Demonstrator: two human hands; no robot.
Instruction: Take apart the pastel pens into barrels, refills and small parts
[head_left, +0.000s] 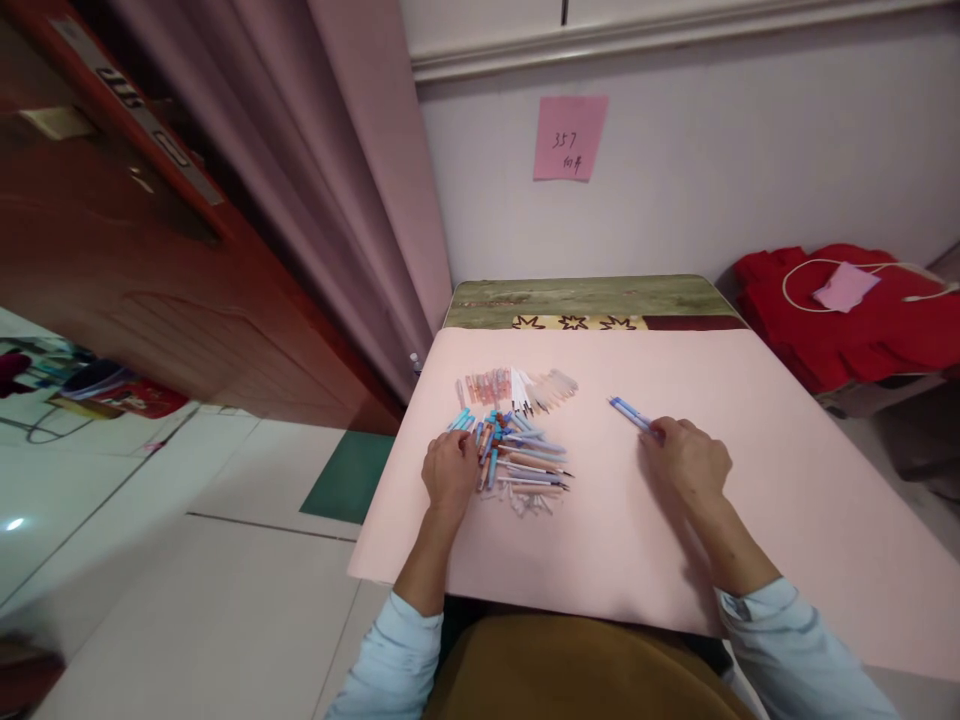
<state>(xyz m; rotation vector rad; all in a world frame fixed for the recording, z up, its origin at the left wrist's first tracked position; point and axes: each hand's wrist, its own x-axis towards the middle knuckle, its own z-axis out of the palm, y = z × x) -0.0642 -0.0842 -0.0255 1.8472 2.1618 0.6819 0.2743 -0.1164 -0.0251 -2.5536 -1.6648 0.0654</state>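
Note:
A blue pen [628, 411] is pinched in my right hand [691, 461], over the right half of the pink-covered table [600, 560]. Its narrow tip points away to the upper left. My left hand [450, 470] is at the left edge of a pile of pen parts [529, 447], with its fingers curled together. Whatever those fingertips hold, if anything, is hidden. The pile mixes blue, brown and tan barrels with turquoise pieces. Behind it lie pinkish-orange clear pieces [489, 388], white refills with dark tips [520, 391] and greyish clear tubes [559, 388]. Small whitish pieces [531, 499] lie at its near side.
A green marbled board [585, 292] shows beyond the pink cover. The wall bears a pink note [571, 138]. On the right, red cloth [817, 340] carries a white cable [795, 275] and pink paper [847, 288]. A curtain [360, 180] and wooden door [187, 280] stand left.

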